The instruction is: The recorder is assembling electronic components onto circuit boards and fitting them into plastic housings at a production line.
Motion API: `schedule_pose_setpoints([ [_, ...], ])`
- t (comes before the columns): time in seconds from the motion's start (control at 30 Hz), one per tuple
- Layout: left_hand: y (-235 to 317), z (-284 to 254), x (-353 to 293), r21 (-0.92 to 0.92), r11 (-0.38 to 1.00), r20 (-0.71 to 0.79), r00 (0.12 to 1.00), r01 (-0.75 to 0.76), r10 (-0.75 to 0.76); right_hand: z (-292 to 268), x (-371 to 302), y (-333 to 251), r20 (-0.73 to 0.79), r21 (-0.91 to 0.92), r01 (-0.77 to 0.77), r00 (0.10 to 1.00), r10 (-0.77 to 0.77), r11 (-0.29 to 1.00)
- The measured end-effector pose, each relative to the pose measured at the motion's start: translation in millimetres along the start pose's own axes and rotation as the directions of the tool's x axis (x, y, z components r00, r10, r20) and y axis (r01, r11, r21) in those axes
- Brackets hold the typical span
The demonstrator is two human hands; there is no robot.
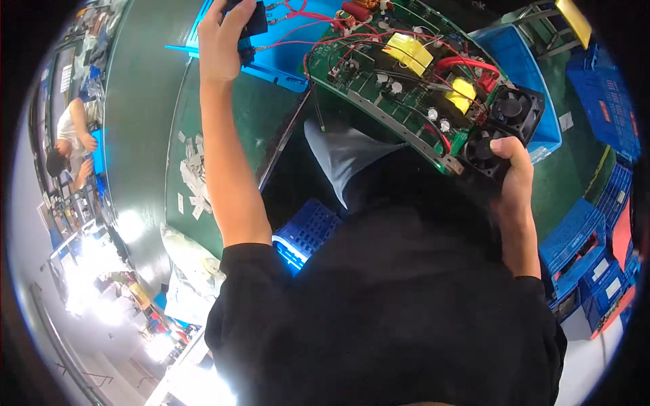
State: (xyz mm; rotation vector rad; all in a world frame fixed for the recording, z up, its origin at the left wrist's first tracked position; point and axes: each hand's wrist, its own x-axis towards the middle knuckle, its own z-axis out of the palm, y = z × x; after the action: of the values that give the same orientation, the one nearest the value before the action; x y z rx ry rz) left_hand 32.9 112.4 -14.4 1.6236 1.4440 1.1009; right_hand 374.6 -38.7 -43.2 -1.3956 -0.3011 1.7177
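A long green circuit board [371,86] with yellow-wrapped transformers [409,53] slants across the upper middle of the view. Two black cooling fans [512,110] sit at its right end. My right hand [517,177] is closed around the nearer fan [482,150], thumb on its face. At the top, my left hand [222,44] grips a black block-shaped part [255,21]. Red wires [292,38] run from near that part to the board. The fingertips of my left hand are partly cut off by the picture's upper edge.
A blue bin [538,74] stands beyond the fans; a blue tray [276,68] lies under the wires. Paper slips [193,172] are scattered on the green bench [271,111] at left. Blue crates [575,237] are stacked at right. Another person [71,132] works far left.
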Motion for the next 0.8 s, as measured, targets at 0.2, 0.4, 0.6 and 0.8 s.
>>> schedule_pose_setpoints([
  [0.2, 0, 1, 0, -0.046, 0.999, 0.016, 1.0, -0.014, 0.015, -1, 0, 0, -0.008, -0.106, -0.001, 1.0, 0.0, 0.994],
  [0.4, -31, -11, 2, -0.047, 0.997, 0.005, 0.998, -0.059, 0.059, -10, 4, 5, -0.006, -0.274, 0.157, 0.986, -0.165, 0.949],
  [0.6, -20, -9, 2, -0.074, 0.997, 0.015, 0.999, -0.028, 0.029, -14, -2, 1, 0.021, -0.309, 0.162, 0.986, -0.163, 0.937],
  [0.8, -19, -7, -7, -0.121, 0.992, -0.013, 0.999, 0.032, -0.034, -3, -3, -14, 0.126, -0.34, 0.146, 0.986, -0.109, 0.929],
])
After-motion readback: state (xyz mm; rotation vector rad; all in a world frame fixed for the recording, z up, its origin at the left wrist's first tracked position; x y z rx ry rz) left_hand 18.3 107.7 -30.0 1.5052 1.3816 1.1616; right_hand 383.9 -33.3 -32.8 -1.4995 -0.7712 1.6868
